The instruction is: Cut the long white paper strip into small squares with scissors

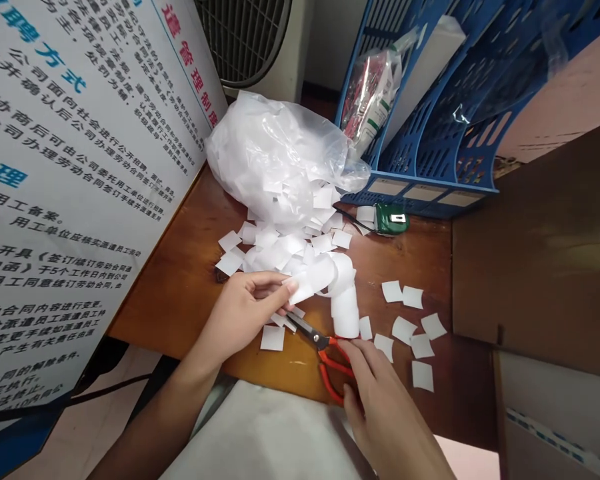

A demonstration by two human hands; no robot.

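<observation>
Between the thumb and fingers of my left hand point(253, 308) is the end of a curled white paper strip point(345, 308), which loops away to the right and down. My right hand point(380, 393) grips the red-orange handles of a pair of scissors point(316, 339). The blades point up and left, with their tips close under my left fingertips. Behind the strip lies a heap of small white paper squares point(275, 250). More cut squares point(404, 330) lie scattered on the table to the right.
A clear plastic bag point(275, 147) full of white pieces stands behind the heap. A green tape measure point(391, 219) lies before a blue file rack point(420, 190). At the left leans a large printed board point(80, 200); a fan point(245, 40) stands behind. The wooden table point(180, 287) ends near my lap.
</observation>
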